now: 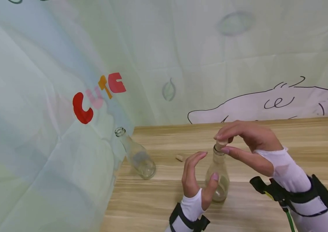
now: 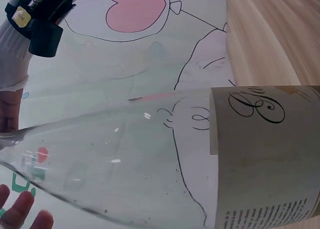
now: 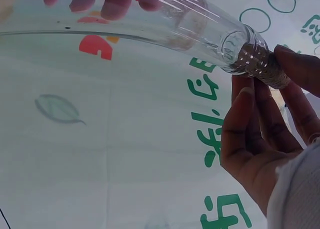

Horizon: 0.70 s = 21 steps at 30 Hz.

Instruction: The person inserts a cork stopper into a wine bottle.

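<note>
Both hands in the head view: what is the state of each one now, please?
Left hand: open, by the nearer bottle.
Right hand: pinching the cork at that bottle's mouth.

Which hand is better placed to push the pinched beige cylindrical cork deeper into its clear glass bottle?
Probably the right hand: it pinches the beige cork at the mouth of the clear glass bottle. The left hand sits beside this bottle, below the cork.

"CUTE" (image 1: 98,103) on the backdrop (image 1: 50,154)
</note>
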Each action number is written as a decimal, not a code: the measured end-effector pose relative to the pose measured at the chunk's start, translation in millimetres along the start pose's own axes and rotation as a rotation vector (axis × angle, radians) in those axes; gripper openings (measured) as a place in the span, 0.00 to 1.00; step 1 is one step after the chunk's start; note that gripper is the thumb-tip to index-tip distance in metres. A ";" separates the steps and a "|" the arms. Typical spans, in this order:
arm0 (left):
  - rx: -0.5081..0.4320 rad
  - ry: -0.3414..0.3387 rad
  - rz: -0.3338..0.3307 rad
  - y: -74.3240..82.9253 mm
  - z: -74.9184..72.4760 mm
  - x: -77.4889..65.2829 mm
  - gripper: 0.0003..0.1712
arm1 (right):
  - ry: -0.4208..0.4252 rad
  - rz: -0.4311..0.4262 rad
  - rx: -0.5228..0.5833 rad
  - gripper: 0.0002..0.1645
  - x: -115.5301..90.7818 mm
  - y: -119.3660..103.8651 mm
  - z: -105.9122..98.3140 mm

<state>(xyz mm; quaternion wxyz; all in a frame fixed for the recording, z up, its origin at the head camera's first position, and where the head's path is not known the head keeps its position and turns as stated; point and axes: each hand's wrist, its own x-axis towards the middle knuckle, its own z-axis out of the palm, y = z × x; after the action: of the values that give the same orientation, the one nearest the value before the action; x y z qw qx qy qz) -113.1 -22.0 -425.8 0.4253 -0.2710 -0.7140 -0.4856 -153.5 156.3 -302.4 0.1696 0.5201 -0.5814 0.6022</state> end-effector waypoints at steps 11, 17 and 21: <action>-0.007 -0.004 -0.002 -1.9 3.2 -1.7 0.29 | 0.009 0.085 0.059 0.23 -10.8 7.3 0.5; -0.038 -0.067 -0.046 -6.7 8.0 -4.7 0.33 | 0.139 0.263 -0.028 0.22 -11.9 0.9 2.1; -0.061 -0.160 -0.140 -9.4 15.3 -8.4 0.37 | 0.189 0.253 -0.015 0.25 -5.6 -1.5 2.3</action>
<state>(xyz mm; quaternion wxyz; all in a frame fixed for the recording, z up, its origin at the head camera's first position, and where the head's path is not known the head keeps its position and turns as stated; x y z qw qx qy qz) -121.7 -11.2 -439.9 0.3237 -0.2714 -0.7476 -0.5125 -149.1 156.9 -306.7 0.1501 0.3826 -0.6282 0.6606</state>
